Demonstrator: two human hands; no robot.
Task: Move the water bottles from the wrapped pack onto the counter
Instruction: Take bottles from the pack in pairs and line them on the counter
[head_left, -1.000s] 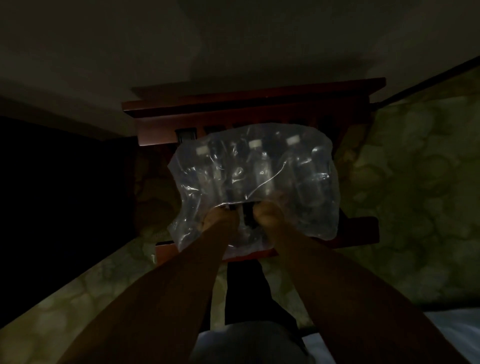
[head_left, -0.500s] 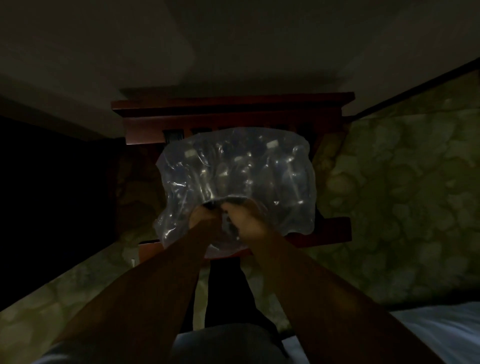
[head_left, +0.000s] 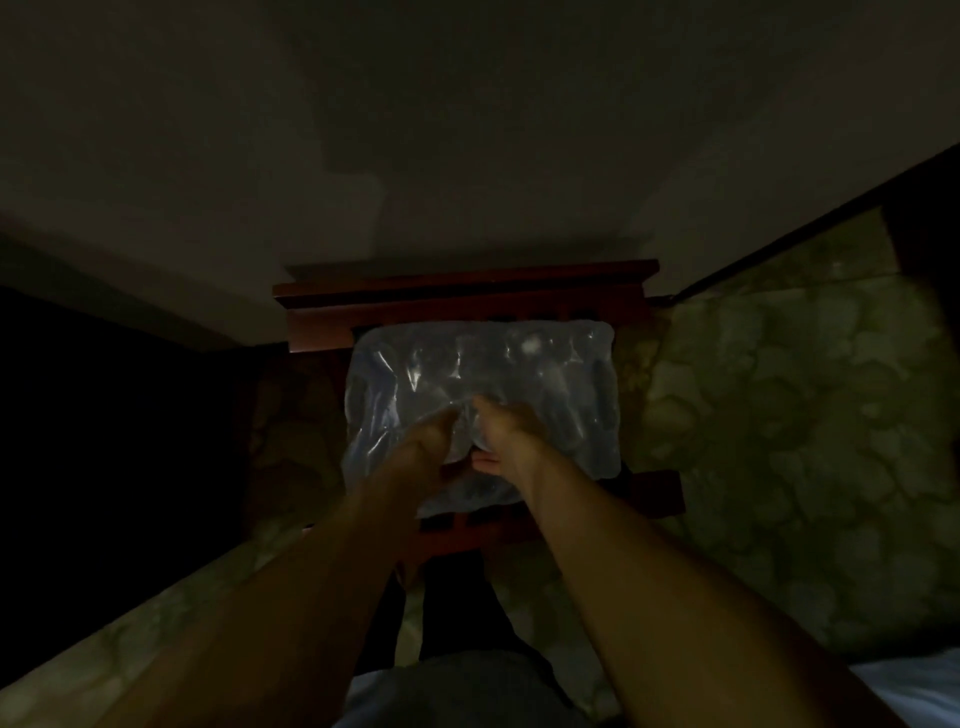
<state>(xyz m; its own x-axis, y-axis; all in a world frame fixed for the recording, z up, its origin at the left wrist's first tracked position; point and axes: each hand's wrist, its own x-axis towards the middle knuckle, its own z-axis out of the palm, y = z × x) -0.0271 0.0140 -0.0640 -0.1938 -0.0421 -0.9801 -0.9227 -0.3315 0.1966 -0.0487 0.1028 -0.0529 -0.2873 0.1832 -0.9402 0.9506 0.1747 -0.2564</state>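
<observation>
At the centre of the frame the left hand and the right hand meet on the near face of the wrapped pack. The fingers of both curl into the clear film, pinching a fold of it between them; the frame is blurred and dim, so the exact lie of each finger cannot be told, but both hands grip the plastic and neither holds a bottle. The two hands are just beside each other, almost touching, with a narrow strip of wrap between.

One pack is in view, a rounded block of cloudy plastic that fills the middle of the picture. Bottles show only as faint shapes and one pale cap near its upper edge; their number cannot be counted. None stands outside the wrap.

The pack rests on one dark red wooden stand, whose back rail crosses just above the pack and whose front rail shows below it, partly behind the two bare forearms that run in from the lower left and lower right.

Around the stand lies a green patterned floor, widest at the right. A plain pale wall takes the upper half. At the lower right corner is one strip of white cloth.
</observation>
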